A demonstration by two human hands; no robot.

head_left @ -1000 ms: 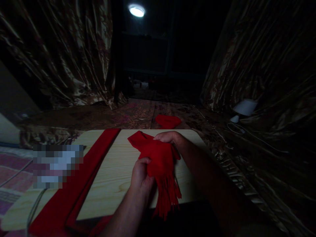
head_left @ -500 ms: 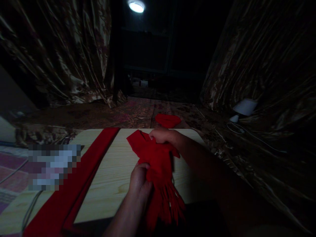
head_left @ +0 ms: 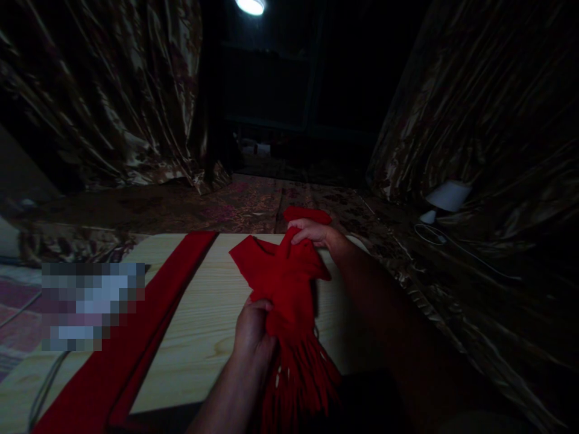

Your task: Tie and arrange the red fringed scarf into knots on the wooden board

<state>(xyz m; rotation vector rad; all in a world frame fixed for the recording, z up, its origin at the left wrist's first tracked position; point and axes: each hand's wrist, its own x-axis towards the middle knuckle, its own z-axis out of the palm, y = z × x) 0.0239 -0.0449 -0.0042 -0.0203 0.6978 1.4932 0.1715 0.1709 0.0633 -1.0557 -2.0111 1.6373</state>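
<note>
A red fringed scarf (head_left: 284, 283) lies bunched on the pale wooden table (head_left: 208, 325). My left hand (head_left: 254, 328) is closed around its near part, just above the fringe that hangs over the table's front edge. My right hand (head_left: 312, 233) pinches the scarf's far end and holds it up near the table's back edge. A long flat stretch of the same red cloth (head_left: 149, 325) runs diagonally across the table's left side.
Another red cloth piece (head_left: 307, 214) lies on the patterned floor covering behind the table. Shiny brown curtains hang left and right. A white lamp-like object (head_left: 447, 196) with a cord sits at the right. A ceiling light (head_left: 250, 6) glows overhead.
My right hand has moved farther away toward the table's back edge, drawing the scarf's end with it. My left hand has slid slightly nearer and keeps its grip.
</note>
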